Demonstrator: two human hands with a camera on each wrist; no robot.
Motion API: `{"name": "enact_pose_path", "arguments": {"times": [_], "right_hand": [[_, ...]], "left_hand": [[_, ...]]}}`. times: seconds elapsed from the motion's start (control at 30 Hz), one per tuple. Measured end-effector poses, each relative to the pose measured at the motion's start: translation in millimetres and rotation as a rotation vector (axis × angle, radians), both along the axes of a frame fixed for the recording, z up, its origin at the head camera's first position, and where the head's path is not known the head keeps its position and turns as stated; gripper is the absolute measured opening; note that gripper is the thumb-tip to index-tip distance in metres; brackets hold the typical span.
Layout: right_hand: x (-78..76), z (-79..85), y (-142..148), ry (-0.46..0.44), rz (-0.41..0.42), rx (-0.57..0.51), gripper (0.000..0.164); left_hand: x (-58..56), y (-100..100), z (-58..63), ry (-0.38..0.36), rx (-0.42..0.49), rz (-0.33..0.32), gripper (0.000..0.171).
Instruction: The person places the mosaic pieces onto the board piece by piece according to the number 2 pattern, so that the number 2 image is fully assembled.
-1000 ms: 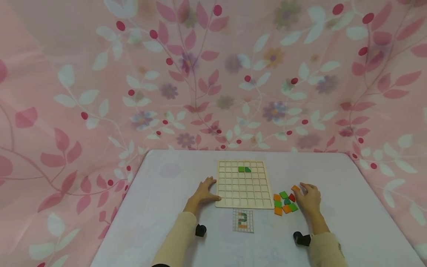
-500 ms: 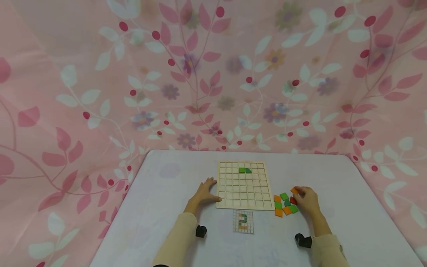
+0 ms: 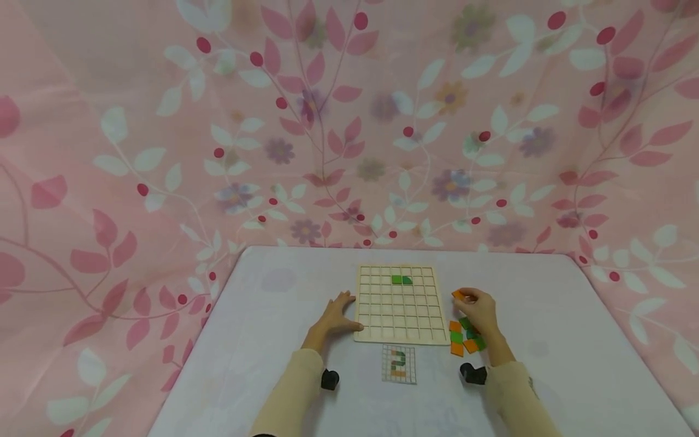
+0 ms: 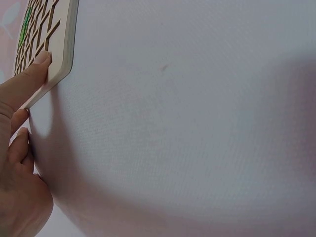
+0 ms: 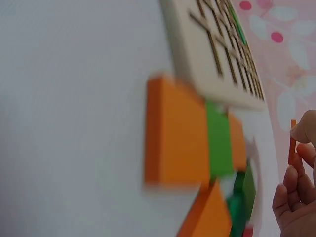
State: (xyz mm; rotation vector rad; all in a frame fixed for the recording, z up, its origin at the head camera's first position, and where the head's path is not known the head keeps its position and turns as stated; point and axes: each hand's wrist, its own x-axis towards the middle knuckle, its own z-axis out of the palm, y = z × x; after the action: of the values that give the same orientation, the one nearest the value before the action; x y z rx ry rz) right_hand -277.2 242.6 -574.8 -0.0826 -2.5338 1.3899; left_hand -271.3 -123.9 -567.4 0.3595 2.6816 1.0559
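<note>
A pale wooden grid board (image 3: 368, 309) lies on the table. My left hand (image 3: 333, 317) spreads its fingers along the board's left edge; in the left wrist view its thumb (image 4: 34, 74) rests on the board's near corner. In the board's upper part sit a green square tile (image 3: 397, 280) and a darker green rounded tile (image 3: 407, 280). My right hand (image 3: 480, 308) pinches an orange tile (image 3: 457, 295) between thumb and fingers, just right of the board. The right wrist view shows this orange tile (image 5: 292, 145) edge-on, raised off the table.
Below the right hand lies a cluster of loose tiles: orange (image 3: 456, 349), green (image 3: 456, 337) and dark green, partly hidden by the hand. A small gridded pattern card (image 3: 409, 364) lies before the board. A pink floral cloth (image 3: 371, 200) hangs behind the white table (image 3: 295, 267).
My right hand has pinched an orange tile from the far side of the cluster, lifted it and carried it left toward the board. My left hand stays at the board's edge.
</note>
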Motion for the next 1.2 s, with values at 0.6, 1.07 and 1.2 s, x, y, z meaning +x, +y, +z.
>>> {"name": "enact_pose_path", "arguments": {"times": [0.6, 1.07, 1.2], "right_hand": [[-59.6, 10.3, -95, 0.048, 0.315, -0.021, 0.029], [-70.6, 3.3, -136, -0.004, 0.405, 0.034, 0.029], [-70.9, 3.6, -141, 0.016, 0.444, 0.111, 0.029]], "left_hand": [[0.9, 0, 0.2, -0.012, -0.015, 0.014, 0.08], [-6.2, -5, -10.9, 0.004, 0.059, -0.016, 0.084], [-4.7, -8, -12.6, -0.018, 0.073, 0.0, 0.085]]}}
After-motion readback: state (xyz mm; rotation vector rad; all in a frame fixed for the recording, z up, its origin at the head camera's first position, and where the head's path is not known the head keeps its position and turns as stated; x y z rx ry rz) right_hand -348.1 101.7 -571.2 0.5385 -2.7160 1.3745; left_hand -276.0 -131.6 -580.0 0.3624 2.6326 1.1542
